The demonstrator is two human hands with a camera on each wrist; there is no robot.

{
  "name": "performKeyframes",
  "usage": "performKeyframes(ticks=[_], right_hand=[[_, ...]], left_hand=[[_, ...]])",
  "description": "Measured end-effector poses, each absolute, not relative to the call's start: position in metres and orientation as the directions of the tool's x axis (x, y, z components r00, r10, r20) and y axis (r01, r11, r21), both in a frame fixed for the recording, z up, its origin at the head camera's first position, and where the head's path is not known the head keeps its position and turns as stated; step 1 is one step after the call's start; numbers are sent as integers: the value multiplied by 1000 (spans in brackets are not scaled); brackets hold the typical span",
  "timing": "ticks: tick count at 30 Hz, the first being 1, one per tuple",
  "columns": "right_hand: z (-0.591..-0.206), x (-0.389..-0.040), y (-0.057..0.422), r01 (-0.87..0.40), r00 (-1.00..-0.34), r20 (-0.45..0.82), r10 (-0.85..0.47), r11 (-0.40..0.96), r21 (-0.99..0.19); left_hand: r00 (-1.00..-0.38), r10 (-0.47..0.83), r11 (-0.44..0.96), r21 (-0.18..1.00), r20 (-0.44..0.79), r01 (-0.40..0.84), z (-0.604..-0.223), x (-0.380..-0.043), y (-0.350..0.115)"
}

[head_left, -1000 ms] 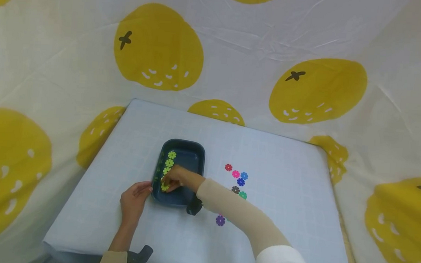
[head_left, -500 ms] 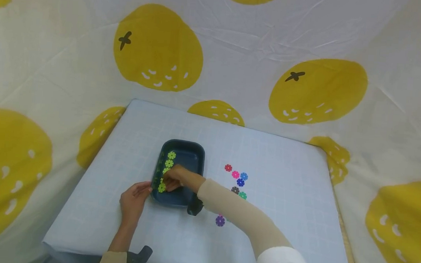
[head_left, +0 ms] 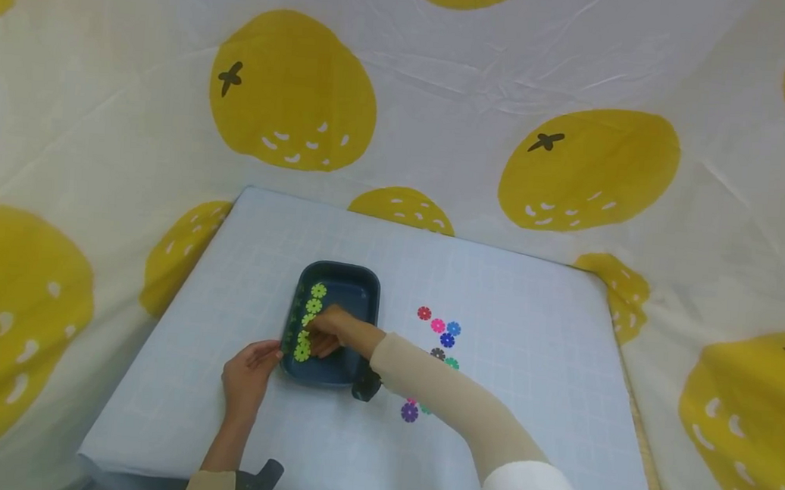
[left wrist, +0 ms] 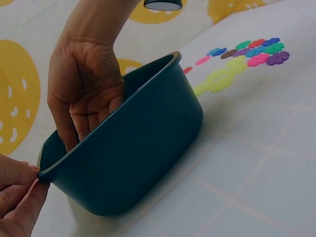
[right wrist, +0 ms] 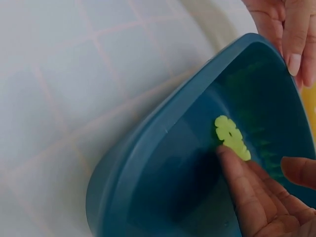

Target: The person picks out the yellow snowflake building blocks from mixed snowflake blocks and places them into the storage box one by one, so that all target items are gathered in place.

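A dark teal plastic tub (head_left: 349, 371) stands on the table. Along its left side inside runs a row of yellow-green flower-shaped discs (head_left: 301, 352). My left hand (head_left: 249, 375) holds the tub's near left rim at the fingertips; the left wrist view shows thumb and fingers (left wrist: 19, 173) meeting at the rim. My right hand (head_left: 329, 330) reaches down into the tub. In the right wrist view its extended fingers (right wrist: 239, 180) touch the edge of a yellow-green disc (right wrist: 228, 131), with the thumb held apart. The hand hides part of the row.
To the right of the tub lie loose flower discs: red (head_left: 424, 313), pink (head_left: 438, 326), blue (head_left: 448, 340), purple (head_left: 409, 412) and others, partly hidden by my right sleeve (head_left: 451, 389). A fruit-print cloth (head_left: 442, 127) hangs behind the table (head_left: 532, 308).
The nearest yellow-green disc has shifted slightly left, and my right fingers have drawn up and right from it. The left hand stays at the rim.
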State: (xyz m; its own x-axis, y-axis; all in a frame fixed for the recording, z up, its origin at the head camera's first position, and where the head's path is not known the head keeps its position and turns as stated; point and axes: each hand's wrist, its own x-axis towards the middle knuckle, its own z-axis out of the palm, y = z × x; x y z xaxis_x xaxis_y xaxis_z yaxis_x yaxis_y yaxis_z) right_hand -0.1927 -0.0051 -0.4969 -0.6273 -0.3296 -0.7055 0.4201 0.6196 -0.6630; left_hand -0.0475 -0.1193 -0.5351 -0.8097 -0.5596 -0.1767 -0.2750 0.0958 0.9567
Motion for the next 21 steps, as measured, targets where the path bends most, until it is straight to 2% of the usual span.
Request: performKeyframes(ticks=[10, 21], right_hand=[[-493, -197, -1, 423, -635, -703, -320, 618, -663], [-461, -215, 20, 435, -567, -717, -407, 590, -680]], left_hand=[[-811, -556, 98, 954, -183, -283, -538, -48, -120], [-808, -569, 123, 955, -154, -268, -538, -47, -120]])
